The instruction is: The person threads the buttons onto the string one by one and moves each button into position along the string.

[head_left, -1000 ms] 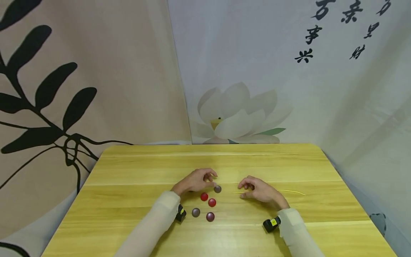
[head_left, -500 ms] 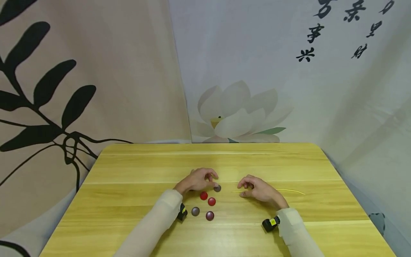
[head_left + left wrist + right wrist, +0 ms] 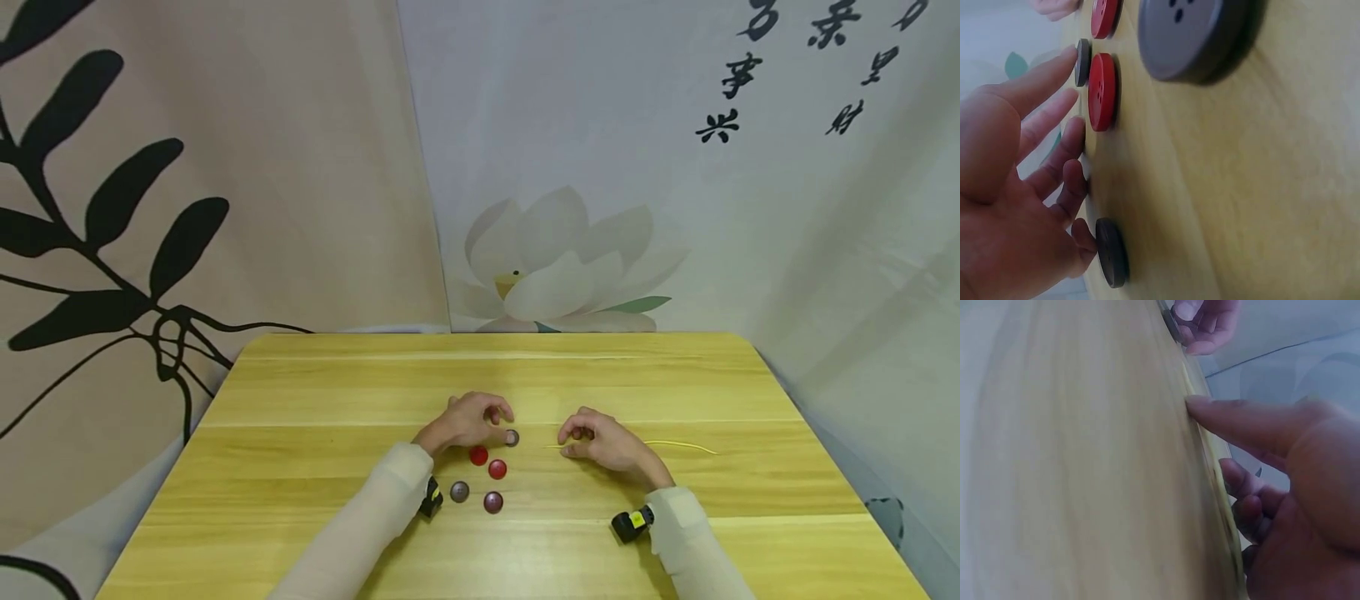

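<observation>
My left hand hovers low over the table, fingers loosely bent. Its thumb tip touches the edge of a grey button, with a gap up to the index finger. In the left wrist view this grey button stands beyond a red button, and a dark button lies by the little finger. My right hand has thumb and index finger closed around a thin yellow cord near its left end. The right wrist view shows the cord running along under the hand; the index fingertip is hidden behind the thumb.
Nearer to me on the wooden table lie two red buttons, one of them a red button on the right, plus a grey button and a maroon button. A printed curtain hangs behind the table's far edge.
My left hand has shifted slightly right, and its thumb now covers part of the far grey button. The right thumb and index finger have drawn closer together at the cord.
</observation>
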`<state>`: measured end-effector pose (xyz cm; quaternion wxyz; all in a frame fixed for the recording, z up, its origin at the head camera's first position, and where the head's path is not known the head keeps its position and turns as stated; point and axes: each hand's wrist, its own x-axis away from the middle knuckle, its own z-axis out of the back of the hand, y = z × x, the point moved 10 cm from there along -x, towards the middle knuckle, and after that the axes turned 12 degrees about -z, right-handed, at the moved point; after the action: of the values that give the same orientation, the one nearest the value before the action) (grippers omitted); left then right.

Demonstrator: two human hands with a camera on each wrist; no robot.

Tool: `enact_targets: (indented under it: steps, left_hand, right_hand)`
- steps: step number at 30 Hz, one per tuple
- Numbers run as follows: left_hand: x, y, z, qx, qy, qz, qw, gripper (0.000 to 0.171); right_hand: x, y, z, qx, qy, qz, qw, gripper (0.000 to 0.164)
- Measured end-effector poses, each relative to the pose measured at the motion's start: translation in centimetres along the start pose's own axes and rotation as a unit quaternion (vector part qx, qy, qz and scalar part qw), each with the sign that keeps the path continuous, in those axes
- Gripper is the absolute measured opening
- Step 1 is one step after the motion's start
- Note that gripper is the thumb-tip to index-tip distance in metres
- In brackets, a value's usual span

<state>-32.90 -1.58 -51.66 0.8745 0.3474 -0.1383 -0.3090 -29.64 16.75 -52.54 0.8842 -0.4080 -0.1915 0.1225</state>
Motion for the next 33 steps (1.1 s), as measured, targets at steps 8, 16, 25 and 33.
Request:
enact_targets:
  steps: [8,16,25,33]
  left_hand:
    - [0.11,0.43,-0.04,-0.009,0.003,-0.013,0.9999,0.010]
    - [0.20,0.41,-0.24,-0.015,0.008,-0.017,0.9997,0.010]
    - [0.35,0.10,-0.41,-0.022,0.009,-0.011,0.9997,0.011]
    - [0.23,-0.03,-0.03,-0.016,0.018,-0.001,0.9997,0.013]
  right_hand:
    - [-0.17,0.12,-0.05,0.013,0.006,-0.008,1.000,0.007]
    - [-0.01,-0.03,-0.22,0.024,0.006,-0.009,1.000,0.006]
    - [0.26,-0.05,-0.28,0.003,-0.002,0.003,1.000,0.005]
    - [0.28,-0.44,0.41,-0.057,-0.020,0.011,0.998,0.005]
